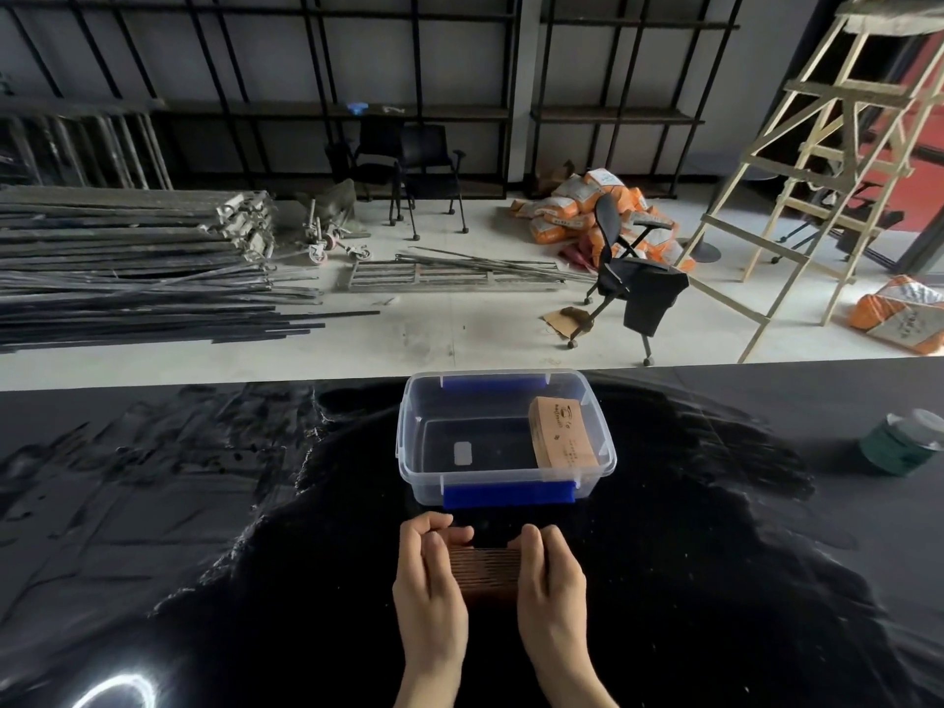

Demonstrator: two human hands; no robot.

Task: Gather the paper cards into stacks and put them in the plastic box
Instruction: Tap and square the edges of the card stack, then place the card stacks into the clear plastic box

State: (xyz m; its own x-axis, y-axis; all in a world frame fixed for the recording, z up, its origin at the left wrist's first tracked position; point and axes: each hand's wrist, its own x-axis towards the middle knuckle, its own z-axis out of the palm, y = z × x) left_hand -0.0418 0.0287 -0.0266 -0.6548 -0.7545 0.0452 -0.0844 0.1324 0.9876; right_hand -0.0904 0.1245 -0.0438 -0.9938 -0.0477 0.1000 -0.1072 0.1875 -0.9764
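A stack of brown paper cards [484, 569] stands on edge on the black table, just in front of the plastic box. My left hand [431, 580] grips its left end and my right hand [549, 580] grips its right end, fingers curled over the top. The clear plastic box [408, 452] with blue latches sits behind the hands, near the table's far edge. Inside it, another brown card stack [559, 431] leans against the right wall. A small white label shows on the box floor.
A dark green roll of tape [896, 444] lies on the table at the far right. The glossy black table [204, 503] stretches to both sides. Beyond its far edge are floor clutter, chairs, metal bars and a wooden ladder.
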